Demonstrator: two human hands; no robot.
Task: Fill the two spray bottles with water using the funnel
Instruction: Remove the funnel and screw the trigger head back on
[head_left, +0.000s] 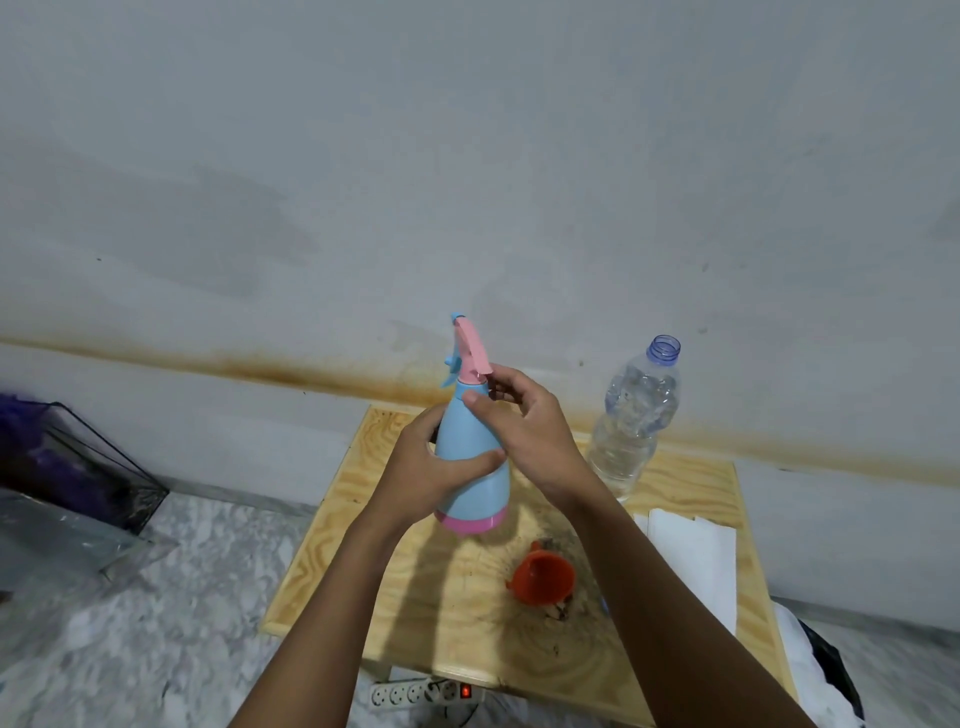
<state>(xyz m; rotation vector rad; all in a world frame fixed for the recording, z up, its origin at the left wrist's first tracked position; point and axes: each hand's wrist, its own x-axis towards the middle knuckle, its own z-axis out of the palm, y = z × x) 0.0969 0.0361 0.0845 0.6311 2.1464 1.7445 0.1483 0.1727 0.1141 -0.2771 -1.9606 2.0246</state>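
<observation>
- Spray bottle held upright over the back of the wooden table, leaning slightly left; base seemingly lifted clear of the wood, contact not certain.
- Long axis near vertical, pink base down, spray head up with nozzle pointing away toward the wall.
- Left hand wrapped round the mid body, thumb across the front, firm grip.
- Right hand at the neck, thumb on the blue shoulder, fingers curled behind the collar under the pink trigger; nearer of the two to the head.
- Key relation: collar directly inside the right-hand pinch, body steadied from the left, so probably set up for twisting the head off; head on for now.
- Body: smooth matte blue plastic, cone-shaped, wider toward the pink base; likely slippery if wet.
- Funnel: orange plastic, lying on its side on the table, nearer the camera than the bottle, below the right forearm, untouched.
- Water bottle: clear crinkled plastic, uncapped, standing at the back right, partly filled.
- White paper sheets along the right edge.
- Second spray bottle not visible.
- Table top: pale plywood, dark stains near the funnel.
- Power strip on the floor under the near edge, switch lit red; spill risk.
</observation>
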